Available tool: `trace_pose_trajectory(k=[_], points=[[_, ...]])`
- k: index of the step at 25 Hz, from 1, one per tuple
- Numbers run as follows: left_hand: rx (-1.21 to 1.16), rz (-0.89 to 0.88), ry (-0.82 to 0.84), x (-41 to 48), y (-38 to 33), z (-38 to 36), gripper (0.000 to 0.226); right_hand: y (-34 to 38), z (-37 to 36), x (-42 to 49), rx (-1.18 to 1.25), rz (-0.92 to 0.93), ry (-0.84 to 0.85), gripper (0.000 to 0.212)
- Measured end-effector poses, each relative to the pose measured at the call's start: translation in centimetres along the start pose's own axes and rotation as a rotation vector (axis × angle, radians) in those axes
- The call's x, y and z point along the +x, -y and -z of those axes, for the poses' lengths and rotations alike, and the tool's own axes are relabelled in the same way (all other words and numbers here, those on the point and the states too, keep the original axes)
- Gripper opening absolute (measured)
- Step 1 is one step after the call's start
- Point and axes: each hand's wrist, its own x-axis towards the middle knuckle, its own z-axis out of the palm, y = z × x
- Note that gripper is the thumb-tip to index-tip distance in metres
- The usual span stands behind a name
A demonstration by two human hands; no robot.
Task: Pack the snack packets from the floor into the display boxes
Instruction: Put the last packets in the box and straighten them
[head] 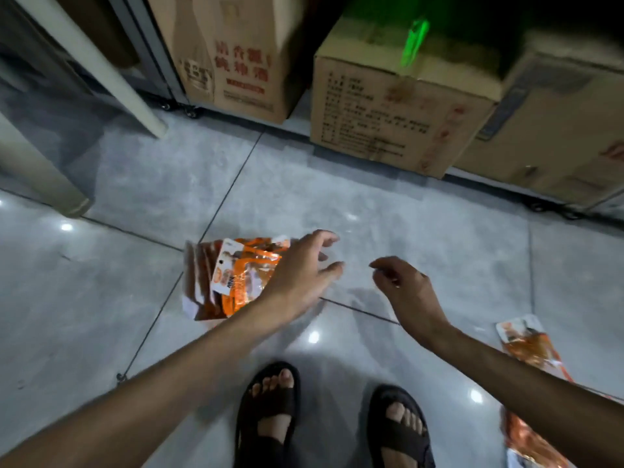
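We're looking down at our left hand (pixel 300 275), grip wide, fingers spread and holding nothing, over the right edge of the display box (pixel 196 282) on the grey floor (pixel 101 298). Orange snack packets (pixel 243 275) sit in that box. Our right hand (pixel 401 288) hangs near the left, grip loosely curled, nothing in it. At the far right a loose packet (pixel 526 346) lies on the floor beyond our forearm, a second packet (pixel 530 440) nearer us. Cardboard cartons (pixel 388 113) line the back.
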Motion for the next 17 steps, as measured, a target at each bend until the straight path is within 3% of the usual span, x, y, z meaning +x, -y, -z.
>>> trace_pose_trajectory(k=[5, 9, 10, 13, 17], points=[[0.196, -0.008, 0.391, 3.5, -6.2, -6.6, 0.044, -7.8, 8.8, -3.4, 0.075, -0.287, -0.01, 0.015], [0.397, -0.066, 0.653, 6.0, -10.0, -16.4, 0.047, -18.8, 12.3, -7.5, 0.063, -0.555, -0.21, 0.013], [0.42, -0.088, 0.679, 6.4, -10.6, -19.1, 0.047, -21.2, 12.9, -8.9, -0.024, -0.631, -0.271, 0.019], [0.514, -0.209, 0.723, 7.0, -11.5, -26.7, 0.052, -27.1, 13.7, -13.2, -0.259, -0.851, -0.323, 0.066], [0.768, -0.506, 0.722, 7.5, -11.5, -33.9, 0.066, -31.7, 11.7, -15.9, -0.193, -0.928, -0.28, 0.083]])
